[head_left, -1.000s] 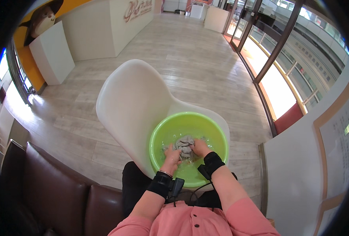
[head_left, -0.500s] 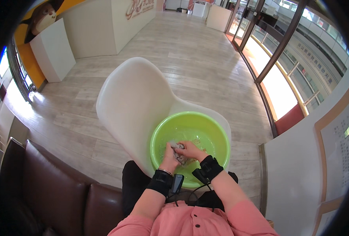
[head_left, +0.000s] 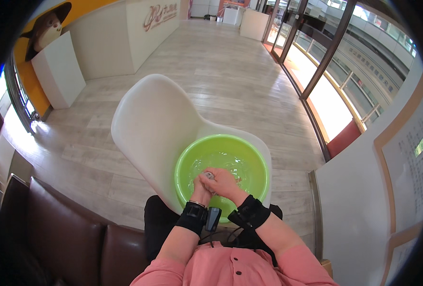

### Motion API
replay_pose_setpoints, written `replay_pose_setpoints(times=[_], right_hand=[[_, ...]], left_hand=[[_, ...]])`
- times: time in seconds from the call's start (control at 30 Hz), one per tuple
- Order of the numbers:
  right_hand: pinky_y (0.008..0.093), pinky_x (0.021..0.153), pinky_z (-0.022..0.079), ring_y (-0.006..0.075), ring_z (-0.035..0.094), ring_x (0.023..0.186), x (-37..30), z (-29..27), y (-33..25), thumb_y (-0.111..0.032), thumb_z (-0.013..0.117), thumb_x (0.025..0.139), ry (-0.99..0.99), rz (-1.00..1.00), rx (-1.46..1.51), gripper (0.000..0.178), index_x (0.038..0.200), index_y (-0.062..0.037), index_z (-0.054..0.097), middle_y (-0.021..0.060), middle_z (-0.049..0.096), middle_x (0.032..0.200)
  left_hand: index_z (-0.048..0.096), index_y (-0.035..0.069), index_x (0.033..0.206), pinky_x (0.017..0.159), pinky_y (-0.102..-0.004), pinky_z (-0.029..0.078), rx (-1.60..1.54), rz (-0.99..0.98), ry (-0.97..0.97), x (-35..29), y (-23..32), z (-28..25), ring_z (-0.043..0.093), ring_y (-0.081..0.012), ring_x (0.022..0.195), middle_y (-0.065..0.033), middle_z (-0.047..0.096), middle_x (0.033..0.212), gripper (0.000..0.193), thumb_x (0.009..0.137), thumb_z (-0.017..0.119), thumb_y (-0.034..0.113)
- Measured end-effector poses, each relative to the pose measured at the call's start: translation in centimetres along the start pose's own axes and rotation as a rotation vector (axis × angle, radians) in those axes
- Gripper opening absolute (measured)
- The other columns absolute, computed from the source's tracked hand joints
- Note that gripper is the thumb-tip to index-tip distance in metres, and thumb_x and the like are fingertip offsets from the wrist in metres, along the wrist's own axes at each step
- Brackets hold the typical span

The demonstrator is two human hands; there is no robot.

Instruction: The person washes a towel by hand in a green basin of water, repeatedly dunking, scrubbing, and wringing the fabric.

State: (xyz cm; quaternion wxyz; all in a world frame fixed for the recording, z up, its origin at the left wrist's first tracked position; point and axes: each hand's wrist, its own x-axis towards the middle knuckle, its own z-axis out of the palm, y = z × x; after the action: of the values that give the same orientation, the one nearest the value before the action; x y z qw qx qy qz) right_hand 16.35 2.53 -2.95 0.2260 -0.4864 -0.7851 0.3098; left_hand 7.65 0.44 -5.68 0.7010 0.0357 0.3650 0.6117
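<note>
A round lime-green basin (head_left: pixel 256 167) holding clear water rests on the seat of a white moulded chair (head_left: pixel 149 114). Over the basin, my left hand (head_left: pixel 201 188) and my right hand (head_left: pixel 224 182) are closed together around a small bunched grey-white cloth (head_left: pixel 209 176). Only a bit of that cloth shows between the thumbs and fingers. My right hand lies across the top and hides most of it. Each wrist wears a black strap, and a small dark device (head_left: pixel 213 219) sits beside the left one.
A brown leather sofa (head_left: pixel 68 229) is at the lower left. On the right stand a white wall with a framed board (head_left: pixel 407 167) and glass doors (head_left: pixel 311 52). A white counter (head_left: pixel 106 43) and pale plank floor (head_left: pixel 211 81) extend beyond the chair.
The cloth, more spread between my fingers before, is now squeezed into a tighter bundle. My right hand has turned over it. The whole view has shifted slightly.
</note>
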Motion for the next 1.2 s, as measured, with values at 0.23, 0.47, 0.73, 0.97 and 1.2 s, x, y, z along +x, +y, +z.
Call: replay_pose_setpoints(times=[0.23,0.47,0.73,0.97,1.2], right_hand=[[0.044,0.062,0.046,0.0359,0.059,0.067,0.3,-0.5,0.6,-0.04,0.044,0.084,0.099,0.055,-0.261,0.038,0.078,-0.007,0.061,0.0179,0.061,0.072],[0.0464,0.065,0.045,0.0369,0.059,0.072,1.4,-2.1,4.3,-0.04,0.043,0.084,0.145,0.235,-0.418,0.038,0.079,-0.0077,0.061,0.0175,0.061,0.076],[0.0461,0.078,0.044,0.0379,0.057,0.086,2.1,-2.0,12.2,-0.034,0.052,0.083,0.349,0.277,-0.326,0.034,0.093,-0.0022,0.059,0.0225,0.06,0.088],[0.0394,0.078,0.044,0.0284,0.056,0.093,2.9,-0.3,11.6,-0.027,0.058,0.081,-0.376,0.242,-0.23,0.033,0.104,-0.0023,0.056,0.0158,0.059,0.103],[0.0314,0.083,0.044,0.0182,0.053,0.096,1.3,-0.8,12.2,-0.02,0.046,0.091,-0.15,0.089,0.118,0.03,0.116,-0.0042,0.05,0.0082,0.055,0.111]], left_hand=[[0.054,0.006,0.078,0.052,-0.0305,0.044,-0.034,0.023,-0.06,2.5,-2.0,-0.8,0.055,-0.0176,0.062,-0.0067,0.056,0.073,0.024,0.087,0.042,0.024],[0.05,-0.007,0.102,0.062,-0.0341,0.047,0.259,0.109,0.126,2.1,-2.2,-0.5,0.058,-0.0205,0.074,-0.0124,0.057,0.086,0.037,0.089,0.041,0.026],[0.019,0.012,0.136,0.067,-0.0397,0.047,0.632,-0.044,0.245,2.3,0.7,-3.2,0.053,-0.0233,0.08,-0.014,0.048,0.116,0.057,0.086,0.046,0.017],[0.039,0.01,0.129,0.075,-0.046,0.043,0.625,-0.159,0.152,3.5,-0.9,-3.9,0.042,-0.0299,0.108,-0.014,0.036,0.124,0.06,0.072,0.057,0.013],[0.045,0.013,0.124,0.093,-0.0466,0.034,1.603,0.302,0.094,4.1,-0.2,-4.5,0.035,-0.0361,0.118,-0.0112,0.026,0.136,0.066,0.062,0.067,0.019]])
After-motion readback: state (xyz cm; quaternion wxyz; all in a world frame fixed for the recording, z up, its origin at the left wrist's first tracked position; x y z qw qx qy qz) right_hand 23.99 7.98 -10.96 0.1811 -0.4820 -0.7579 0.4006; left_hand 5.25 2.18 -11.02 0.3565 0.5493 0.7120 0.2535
